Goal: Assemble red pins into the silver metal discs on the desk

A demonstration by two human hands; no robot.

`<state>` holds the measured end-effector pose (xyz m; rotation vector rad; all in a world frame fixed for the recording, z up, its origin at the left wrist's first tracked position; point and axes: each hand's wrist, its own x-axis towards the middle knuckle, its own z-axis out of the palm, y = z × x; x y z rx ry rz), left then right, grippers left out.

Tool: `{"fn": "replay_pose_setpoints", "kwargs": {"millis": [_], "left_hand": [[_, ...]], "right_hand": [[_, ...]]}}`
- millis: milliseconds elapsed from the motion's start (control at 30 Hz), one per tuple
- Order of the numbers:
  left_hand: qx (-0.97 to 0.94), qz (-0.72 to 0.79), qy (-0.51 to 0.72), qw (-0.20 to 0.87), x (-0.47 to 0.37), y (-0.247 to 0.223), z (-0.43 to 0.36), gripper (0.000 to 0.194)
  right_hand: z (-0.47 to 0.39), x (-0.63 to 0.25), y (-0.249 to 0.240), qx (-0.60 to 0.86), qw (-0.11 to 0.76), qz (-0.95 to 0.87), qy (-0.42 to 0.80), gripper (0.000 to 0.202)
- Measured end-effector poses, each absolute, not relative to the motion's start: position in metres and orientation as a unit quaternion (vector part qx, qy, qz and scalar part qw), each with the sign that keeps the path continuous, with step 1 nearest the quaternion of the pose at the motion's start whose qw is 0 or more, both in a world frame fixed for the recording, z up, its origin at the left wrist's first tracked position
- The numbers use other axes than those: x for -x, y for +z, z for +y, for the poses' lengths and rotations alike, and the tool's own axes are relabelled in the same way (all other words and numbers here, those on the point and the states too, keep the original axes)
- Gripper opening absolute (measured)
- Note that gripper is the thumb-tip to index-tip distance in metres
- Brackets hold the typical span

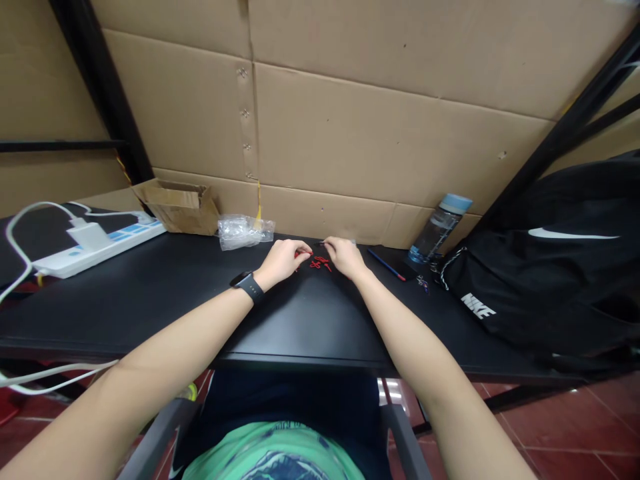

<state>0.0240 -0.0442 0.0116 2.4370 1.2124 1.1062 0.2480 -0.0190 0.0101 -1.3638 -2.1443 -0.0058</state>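
Over the black desk, my left hand (281, 261), a dark watch on its wrist, is closed in a pinch with a bit of red cord (303, 253) at its fingertips. My right hand (345, 257) is also pinched shut, close to the back of the desk. Something small and dark shows by its fingertips, too small to name. Between the two hands lie several small looped pieces of red cord (315, 265), apart from the fingers of my right hand.
Left are a white power strip (107, 247), a cardboard box (183, 213) and clear plastic packaging (243, 232). Right are a blue-and-red pen (386, 264), small metal bits (423, 283), a water bottle (435, 233) and a black backpack (545, 267). A cardboard wall (350, 147) bounds the back.
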Motion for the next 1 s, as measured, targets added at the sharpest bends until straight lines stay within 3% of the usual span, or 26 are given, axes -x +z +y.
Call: {"fn": "replay_pose_setpoints", "kwargs": {"millis": [67,167,333,767,1000], "left_hand": [[-0.822,0.415,0.380,0.094,-0.023,0.016,-0.045,0.018],[-0.812,0.415,0.401,0.090,-0.020,0.022,-0.046,0.021],[-0.808,0.387,0.437,0.075,-0.018,0.024,-0.044,0.021],[-0.823,0.322,0.461,0.084,-0.023,0.023,-0.046,0.014],[-0.826,0.304,0.467,0.089,-0.022,0.023,-0.047,0.012]], "right_hand": [[-0.019,-0.254,0.017,0.495,0.361,-0.788,0.062,0.020],[-0.025,-0.256,0.027,0.441,0.435,-0.738,0.268,0.021],[-0.045,-0.241,0.039,0.345,0.493,-0.646,0.470,0.029],[-0.056,-0.225,0.034,0.283,0.466,-0.607,0.578,0.043],[-0.057,-0.223,0.034,0.253,0.478,-0.582,0.607,0.033]]}}
